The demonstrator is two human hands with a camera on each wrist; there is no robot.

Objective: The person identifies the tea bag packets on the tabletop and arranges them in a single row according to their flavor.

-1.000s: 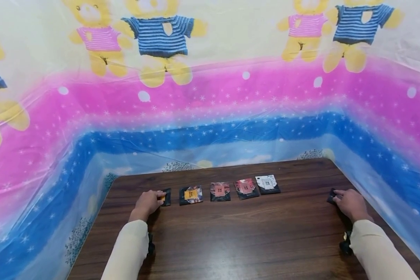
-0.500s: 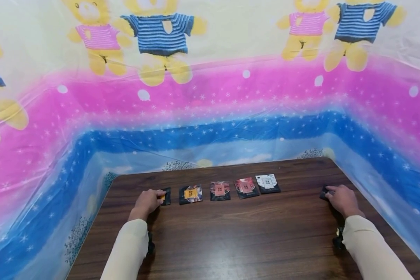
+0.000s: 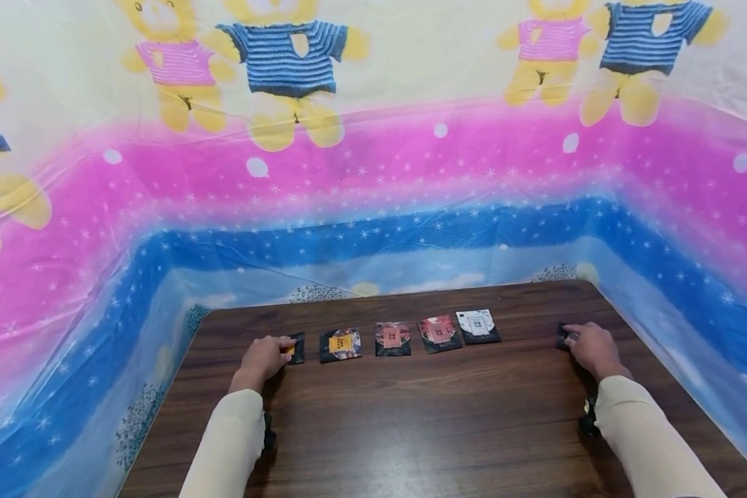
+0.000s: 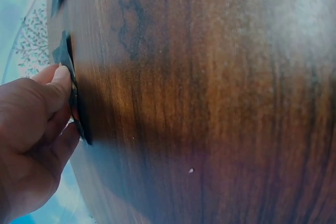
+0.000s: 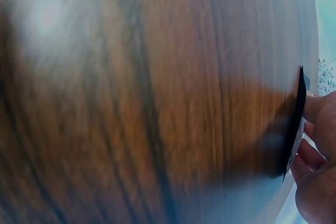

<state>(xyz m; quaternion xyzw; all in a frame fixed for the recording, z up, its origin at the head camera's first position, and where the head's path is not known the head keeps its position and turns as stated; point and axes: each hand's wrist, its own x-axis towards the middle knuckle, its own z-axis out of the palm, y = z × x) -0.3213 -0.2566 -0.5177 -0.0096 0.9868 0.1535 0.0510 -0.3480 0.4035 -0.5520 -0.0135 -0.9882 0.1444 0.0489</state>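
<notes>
At the left end of a row of small square packets, my left hand [image 3: 263, 358] holds a black packet with an orange label [image 3: 296, 348]. In the left wrist view the thumb and fingers grip this packet [image 4: 76, 95] at its edges, low against the table. Over on the right, my right hand [image 3: 594, 348] grips another dark packet [image 3: 561, 336], mostly covered by the fingers. The right wrist view has that packet [image 5: 297, 124] edge-on, slightly tilted, its black side showing, with thumb and fingers behind it.
Between the hands lie an orange-labelled packet [image 3: 340, 344], two red-labelled packets [image 3: 393, 339] and a white one [image 3: 478, 326], all flat on the brown wooden table [image 3: 411, 422]. A printed bear cloth [image 3: 373, 166] hangs behind the table's far edge.
My right hand has moved left with its packet, toward the white packet. The left hand stays on its packet, and the packets between have not moved.
</notes>
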